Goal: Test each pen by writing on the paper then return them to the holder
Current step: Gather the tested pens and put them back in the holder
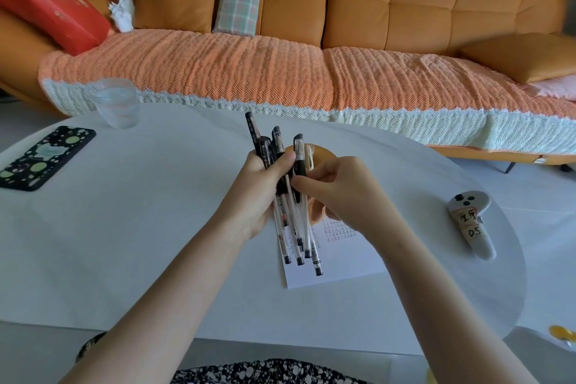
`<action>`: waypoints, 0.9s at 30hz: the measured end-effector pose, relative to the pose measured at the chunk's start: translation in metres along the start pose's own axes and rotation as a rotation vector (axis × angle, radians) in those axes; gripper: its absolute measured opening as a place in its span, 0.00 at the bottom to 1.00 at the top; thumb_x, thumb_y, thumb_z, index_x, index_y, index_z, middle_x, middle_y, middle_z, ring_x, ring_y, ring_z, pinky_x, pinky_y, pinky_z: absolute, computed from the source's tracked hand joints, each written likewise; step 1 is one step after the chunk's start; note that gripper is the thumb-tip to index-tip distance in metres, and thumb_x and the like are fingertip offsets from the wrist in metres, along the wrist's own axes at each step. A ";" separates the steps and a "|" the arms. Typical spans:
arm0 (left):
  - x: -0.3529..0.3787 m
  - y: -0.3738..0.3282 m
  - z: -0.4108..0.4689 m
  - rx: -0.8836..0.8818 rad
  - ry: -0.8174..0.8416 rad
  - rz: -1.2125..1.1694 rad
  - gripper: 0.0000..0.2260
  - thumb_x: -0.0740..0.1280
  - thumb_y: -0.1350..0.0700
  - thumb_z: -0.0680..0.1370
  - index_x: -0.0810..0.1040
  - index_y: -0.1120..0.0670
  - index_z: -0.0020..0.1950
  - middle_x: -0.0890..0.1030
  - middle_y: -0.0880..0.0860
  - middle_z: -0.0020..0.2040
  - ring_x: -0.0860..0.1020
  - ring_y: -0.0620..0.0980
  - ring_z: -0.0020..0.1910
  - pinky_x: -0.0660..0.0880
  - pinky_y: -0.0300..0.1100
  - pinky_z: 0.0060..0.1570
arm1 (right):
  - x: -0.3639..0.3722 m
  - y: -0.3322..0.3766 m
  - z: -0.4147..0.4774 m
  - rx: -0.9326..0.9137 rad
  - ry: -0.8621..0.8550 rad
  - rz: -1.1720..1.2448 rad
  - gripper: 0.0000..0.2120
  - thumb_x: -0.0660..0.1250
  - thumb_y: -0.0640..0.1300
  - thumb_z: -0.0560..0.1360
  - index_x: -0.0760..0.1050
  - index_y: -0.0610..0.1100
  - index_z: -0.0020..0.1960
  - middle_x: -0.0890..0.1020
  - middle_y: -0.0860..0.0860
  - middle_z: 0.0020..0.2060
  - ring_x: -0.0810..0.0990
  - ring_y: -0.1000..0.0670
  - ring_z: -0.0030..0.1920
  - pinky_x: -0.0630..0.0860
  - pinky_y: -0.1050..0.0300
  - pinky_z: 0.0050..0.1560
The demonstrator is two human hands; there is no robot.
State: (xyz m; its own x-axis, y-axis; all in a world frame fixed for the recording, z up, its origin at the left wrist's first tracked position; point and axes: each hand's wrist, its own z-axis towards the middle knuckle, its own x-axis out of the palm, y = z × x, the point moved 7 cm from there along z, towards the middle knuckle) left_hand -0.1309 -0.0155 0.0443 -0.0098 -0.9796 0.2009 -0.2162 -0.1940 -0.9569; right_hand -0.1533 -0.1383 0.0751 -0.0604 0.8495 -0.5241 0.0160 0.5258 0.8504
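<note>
The left hand (258, 193) grips a bundle of pens (290, 218), caps up, tips hanging above the paper (343, 262) on the white table (156, 243); the right hand (339, 187) pinches one pen (300, 162) of that bundle, with the tan holder (324, 154) just behind both hands, mostly hidden

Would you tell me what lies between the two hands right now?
A bundle of pens, gripped by the left hand; the right hand pinches one. The head view shows it.
</note>
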 end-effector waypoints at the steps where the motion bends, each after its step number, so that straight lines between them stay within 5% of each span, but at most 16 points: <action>1: 0.000 -0.001 -0.001 0.004 0.008 0.006 0.14 0.63 0.55 0.79 0.72 0.60 0.62 0.81 0.60 0.54 0.81 0.55 0.51 0.78 0.45 0.41 | 0.000 0.000 0.001 -0.005 0.000 -0.004 0.13 0.69 0.42 0.73 0.78 0.31 0.39 0.80 0.43 0.24 0.68 0.58 0.16 0.63 0.69 0.22; 11: -0.007 -0.009 0.003 -0.015 -0.025 0.011 0.14 0.65 0.53 0.78 0.73 0.59 0.60 0.81 0.57 0.54 0.80 0.54 0.54 0.76 0.52 0.57 | 0.005 0.006 0.002 -0.137 -0.066 0.085 0.08 0.68 0.39 0.74 0.78 0.37 0.37 0.74 0.55 0.19 0.71 0.59 0.19 0.68 0.69 0.25; 16: -0.019 -0.007 0.007 -0.036 0.005 -0.181 0.08 0.62 0.58 0.79 0.74 0.64 0.52 0.81 0.55 0.44 0.83 0.47 0.39 0.82 0.43 0.42 | -0.015 0.016 0.003 -0.196 -0.188 0.249 0.05 0.67 0.36 0.75 0.79 0.39 0.40 0.78 0.54 0.22 0.72 0.58 0.21 0.70 0.65 0.25; 22: -0.033 -0.008 0.008 -0.029 -0.004 -0.231 0.05 0.61 0.59 0.79 0.74 0.60 0.48 0.80 0.52 0.42 0.81 0.46 0.39 0.82 0.41 0.41 | -0.055 0.034 0.039 -0.343 -0.494 0.216 0.06 0.64 0.37 0.77 0.77 0.35 0.46 0.80 0.44 0.31 0.76 0.54 0.25 0.72 0.61 0.27; 27: -0.025 -0.014 0.008 -0.011 0.061 -0.248 0.05 0.61 0.60 0.79 0.74 0.61 0.50 0.80 0.52 0.42 0.80 0.47 0.40 0.82 0.41 0.42 | -0.022 0.020 0.072 -0.266 -0.394 0.000 0.06 0.64 0.38 0.77 0.76 0.35 0.45 0.81 0.46 0.31 0.76 0.60 0.23 0.70 0.68 0.26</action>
State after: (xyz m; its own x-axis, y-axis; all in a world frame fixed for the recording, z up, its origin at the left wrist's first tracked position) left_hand -0.1201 0.0109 0.0508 -0.0138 -0.8969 0.4419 -0.2296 -0.4273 -0.8745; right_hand -0.0794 -0.1437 0.1001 0.3241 0.8278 -0.4579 -0.2429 0.5406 0.8055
